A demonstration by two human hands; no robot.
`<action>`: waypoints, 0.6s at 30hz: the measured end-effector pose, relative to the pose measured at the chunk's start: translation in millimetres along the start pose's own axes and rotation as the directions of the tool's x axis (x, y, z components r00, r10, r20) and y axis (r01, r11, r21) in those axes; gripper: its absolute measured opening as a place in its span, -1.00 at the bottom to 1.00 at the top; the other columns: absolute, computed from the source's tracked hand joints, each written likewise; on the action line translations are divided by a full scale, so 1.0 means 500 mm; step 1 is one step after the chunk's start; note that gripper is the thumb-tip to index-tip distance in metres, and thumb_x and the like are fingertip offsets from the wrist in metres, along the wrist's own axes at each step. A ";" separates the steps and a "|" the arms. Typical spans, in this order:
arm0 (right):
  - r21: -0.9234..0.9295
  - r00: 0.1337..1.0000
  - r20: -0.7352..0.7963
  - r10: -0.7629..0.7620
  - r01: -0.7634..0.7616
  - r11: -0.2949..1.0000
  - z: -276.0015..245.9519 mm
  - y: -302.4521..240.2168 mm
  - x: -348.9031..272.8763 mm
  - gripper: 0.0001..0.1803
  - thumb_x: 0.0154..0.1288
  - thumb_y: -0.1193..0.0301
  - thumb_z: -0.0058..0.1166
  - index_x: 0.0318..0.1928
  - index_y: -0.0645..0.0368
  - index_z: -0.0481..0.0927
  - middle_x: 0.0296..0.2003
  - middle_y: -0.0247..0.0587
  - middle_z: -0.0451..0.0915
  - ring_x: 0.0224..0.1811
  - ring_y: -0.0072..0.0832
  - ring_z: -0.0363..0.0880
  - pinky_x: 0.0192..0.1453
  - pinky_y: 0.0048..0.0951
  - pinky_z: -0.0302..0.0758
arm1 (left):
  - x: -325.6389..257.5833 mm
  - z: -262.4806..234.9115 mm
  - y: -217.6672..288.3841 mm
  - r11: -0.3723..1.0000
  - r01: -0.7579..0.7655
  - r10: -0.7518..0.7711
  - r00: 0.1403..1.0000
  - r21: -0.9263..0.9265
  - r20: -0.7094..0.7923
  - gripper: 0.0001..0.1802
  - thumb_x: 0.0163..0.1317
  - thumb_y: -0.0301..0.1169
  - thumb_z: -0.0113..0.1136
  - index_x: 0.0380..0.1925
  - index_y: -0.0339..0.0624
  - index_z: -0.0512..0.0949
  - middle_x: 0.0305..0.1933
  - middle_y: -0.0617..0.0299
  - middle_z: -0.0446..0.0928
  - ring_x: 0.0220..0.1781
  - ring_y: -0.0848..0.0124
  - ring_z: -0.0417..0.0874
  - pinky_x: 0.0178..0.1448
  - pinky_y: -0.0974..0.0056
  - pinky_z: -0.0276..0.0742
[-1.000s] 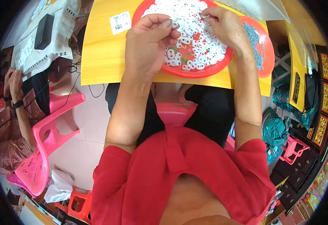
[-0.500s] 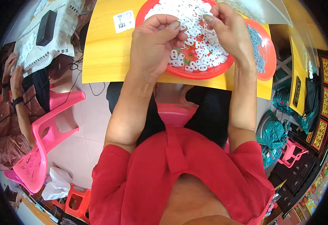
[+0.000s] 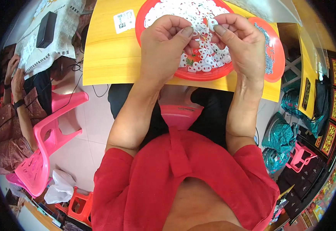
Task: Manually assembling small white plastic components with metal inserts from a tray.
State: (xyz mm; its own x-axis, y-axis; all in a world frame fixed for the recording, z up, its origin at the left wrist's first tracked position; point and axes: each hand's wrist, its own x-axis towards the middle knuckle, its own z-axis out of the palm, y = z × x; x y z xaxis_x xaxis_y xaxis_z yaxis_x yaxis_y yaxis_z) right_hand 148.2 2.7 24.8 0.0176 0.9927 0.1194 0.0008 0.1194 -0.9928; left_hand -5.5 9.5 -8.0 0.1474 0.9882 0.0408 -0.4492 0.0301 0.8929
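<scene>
Above a round red tray (image 3: 204, 77) heaped with small white plastic pieces (image 3: 207, 61), both my hands are raised close together. My right hand (image 3: 243, 42) pinches one white oval plastic piece with holes (image 3: 213, 24) between thumb and forefinger. My left hand (image 3: 164, 48) is closed, thumb pressed to forefinger; whatever it pinches is too small to make out. To the right, a smaller orange-red tray (image 3: 278, 57) holds many small grey metal parts (image 3: 269, 63), partly behind my right hand.
The trays stand on a yellow table (image 3: 110, 61) with a white printed label (image 3: 124, 21) at left. Another person's hands (image 3: 17, 77) rest by a cloth-covered table (image 3: 66, 30) bearing a black box (image 3: 46, 30). A pink chair (image 3: 41, 154) and green bags (image 3: 279, 133) flank me.
My hands have drawn a little apart. The right one has shifted right and down and turned, and the white oval piece now shows plainly in its pinch.
</scene>
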 end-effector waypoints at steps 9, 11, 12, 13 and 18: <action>-0.085 0.999 -0.004 -0.035 0.034 0.996 0.017 -0.007 -0.010 -0.86 0.05 0.64 0.06 -0.31 0.35 0.53 -0.51 -0.36 0.54 -0.48 -0.71 0.47 -0.40 -0.73 0.41 | -0.003 -0.001 0.005 0.990 0.016 -0.020 0.999 0.142 0.026 -0.90 0.12 -0.59 0.06 -0.33 -0.35 0.44 -0.42 0.14 0.52 -0.48 0.45 0.56 -0.42 0.47 0.47; -0.115 0.999 -0.004 -0.035 0.035 0.993 0.019 -0.006 -0.010 -0.87 0.05 0.64 0.06 -0.31 0.35 0.53 -0.51 -0.36 0.54 -0.47 -0.72 0.47 -0.40 -0.73 0.40 | -0.004 -0.001 0.005 0.990 0.013 -0.017 1.000 0.141 0.024 -0.90 0.12 -0.60 0.06 -0.33 -0.35 0.44 -0.43 0.14 0.52 -0.48 0.45 0.56 -0.43 0.47 0.47; -0.102 0.999 0.003 -0.038 0.038 0.994 0.020 -0.006 -0.011 -0.87 0.05 0.64 0.06 -0.32 0.35 0.53 -0.51 -0.36 0.54 -0.47 -0.72 0.47 -0.40 -0.73 0.40 | -0.004 -0.001 0.006 0.989 0.018 -0.022 1.000 0.145 0.023 -0.90 0.12 -0.59 0.06 -0.34 -0.36 0.45 -0.43 0.14 0.52 -0.48 0.45 0.56 -0.43 0.47 0.47; -0.090 0.999 0.009 -0.041 0.041 0.995 0.020 -0.006 -0.011 -0.88 0.05 0.64 0.05 -0.33 0.35 0.53 -0.51 -0.36 0.54 -0.47 -0.72 0.47 -0.40 -0.73 0.40 | -0.004 0.000 0.006 0.989 0.023 -0.027 0.999 0.148 0.023 -0.90 0.11 -0.59 0.07 -0.34 -0.36 0.45 -0.43 0.14 0.52 -0.48 0.46 0.56 -0.43 0.47 0.47; -0.183 0.998 -0.001 -0.063 0.062 0.981 0.025 -0.008 -0.015 -0.89 0.05 0.64 0.05 -0.34 0.35 0.52 -0.52 -0.35 0.53 -0.48 -0.73 0.46 -0.40 -0.72 0.40 | -0.006 0.003 0.006 0.987 0.012 -0.015 1.000 0.157 0.016 -0.90 0.11 -0.59 0.08 -0.34 -0.36 0.45 -0.43 0.15 0.52 -0.48 0.47 0.56 -0.42 0.48 0.49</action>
State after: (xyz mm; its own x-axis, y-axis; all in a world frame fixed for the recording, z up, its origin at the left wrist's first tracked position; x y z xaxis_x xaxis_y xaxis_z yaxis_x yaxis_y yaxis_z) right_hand 135.5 -5.0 27.9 0.0185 0.9831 0.1821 0.1853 0.1756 -0.9669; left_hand -6.2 6.3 -4.6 0.1683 0.9851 0.0345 -0.3029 0.0184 0.9528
